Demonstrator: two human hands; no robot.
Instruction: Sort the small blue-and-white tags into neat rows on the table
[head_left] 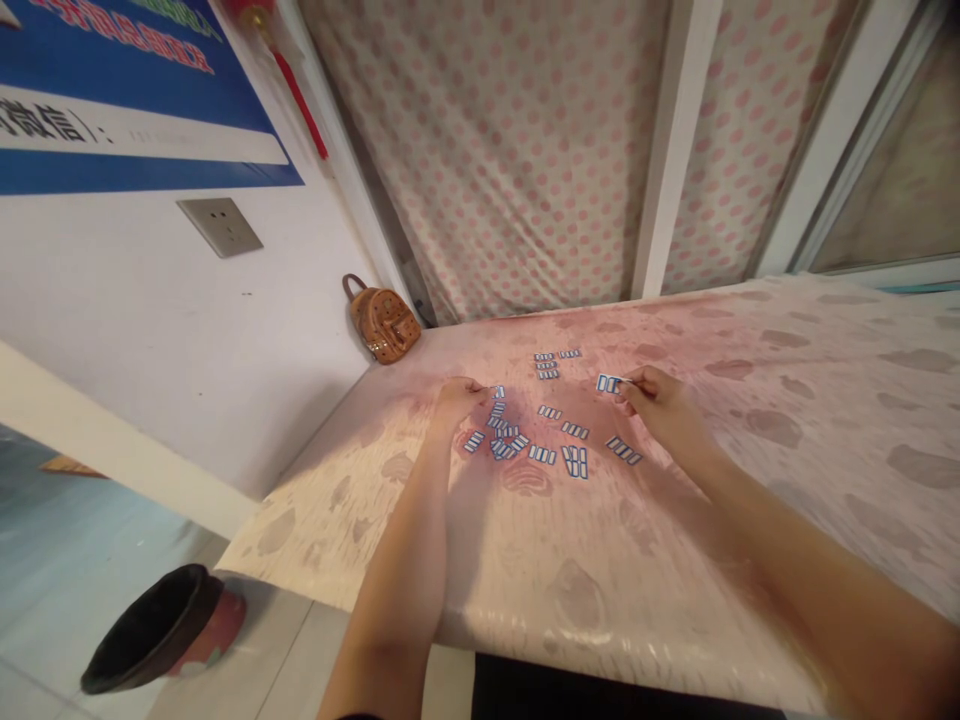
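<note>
My right hand (658,402) pinches a small white card with blue markings (609,384) between thumb and fingers, raised a little over the table. Further left, my left hand (459,400) is closed, its fingertips at another small blue-and-white card (497,392); the grip itself is too small to make out fully. Between the hands several like cards lie on the cloth. A loose, overlapping heap (508,440) is close to my left hand, a small neat group (547,366) is farther back, and single cards such as one card (623,450) are spread nearer me.
A patterned tablecloth (585,560) covers the table. At its back left corner a small brown backpack-shaped bag (386,322) leans by the wall. A dotted curtain (510,150) hangs behind. On the floor at left stands a dark-rimmed bin (202,635).
</note>
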